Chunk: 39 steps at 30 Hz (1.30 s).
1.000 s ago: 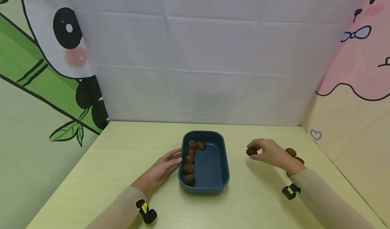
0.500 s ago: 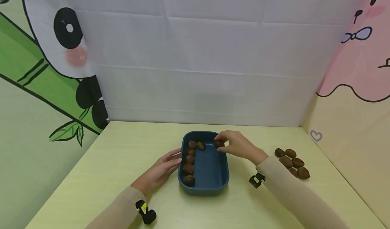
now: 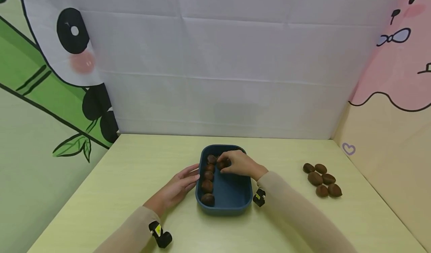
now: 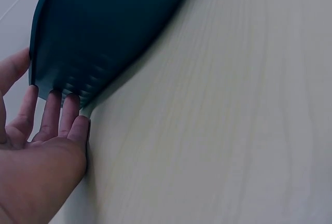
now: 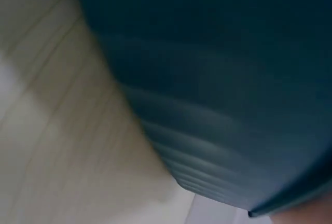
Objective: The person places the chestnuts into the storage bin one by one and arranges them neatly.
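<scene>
My right hand: pinching one nut inside tray. My left: fingers extended, against its side. Step, I judge: placing; next calls for gentle release.

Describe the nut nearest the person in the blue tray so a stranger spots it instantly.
On the pale table stands a blue tray. Along its left wall runs a row of brown nuts. The wanted nut sits in the near left corner: the row's last, with none between it and the near wall.
</scene>
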{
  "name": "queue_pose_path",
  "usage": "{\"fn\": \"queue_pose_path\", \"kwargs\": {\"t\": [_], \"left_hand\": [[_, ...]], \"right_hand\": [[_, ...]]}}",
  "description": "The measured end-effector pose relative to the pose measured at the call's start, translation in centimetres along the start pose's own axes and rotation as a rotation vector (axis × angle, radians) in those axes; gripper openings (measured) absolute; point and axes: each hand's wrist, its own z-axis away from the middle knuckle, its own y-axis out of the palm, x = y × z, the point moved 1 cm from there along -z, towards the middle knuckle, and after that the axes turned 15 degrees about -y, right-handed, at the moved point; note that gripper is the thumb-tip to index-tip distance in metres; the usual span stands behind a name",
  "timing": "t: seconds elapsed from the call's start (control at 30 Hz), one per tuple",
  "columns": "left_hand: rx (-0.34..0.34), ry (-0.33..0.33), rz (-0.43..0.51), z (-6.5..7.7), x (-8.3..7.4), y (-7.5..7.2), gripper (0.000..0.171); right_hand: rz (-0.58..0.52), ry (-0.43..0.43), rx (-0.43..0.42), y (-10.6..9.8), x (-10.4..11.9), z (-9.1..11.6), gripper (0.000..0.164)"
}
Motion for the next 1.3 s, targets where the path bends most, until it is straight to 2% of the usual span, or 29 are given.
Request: {"fn": "queue_pose_path", "kwargs": {"t": [0.33,0.83,1.1,1.3], "left_hand": [[-0.007,-0.001,0.005,0.1,-0.1,-0.2,0.061],[-0.006,-0.003,-0.001,0.0,-0.1,-0.2,0.062],[0.021,0.006,0.003,0.0,0.0,-0.1,0.063],[0.015,0.004,0.004,0.1,0.0,0.0,0.064]], "right_hand": [[0.133,0.075,0.037,1.4,-0.5,-0.7,0.034],[0.152,0.089,0.006,1.5,-0.3,-0.7,0.033],[0.086,0.06,0.009,0.5,-0.1,-0.2,0.034],[0.069,0.045,-0.012,-1.4,0.8,1.3,0.035]]}}
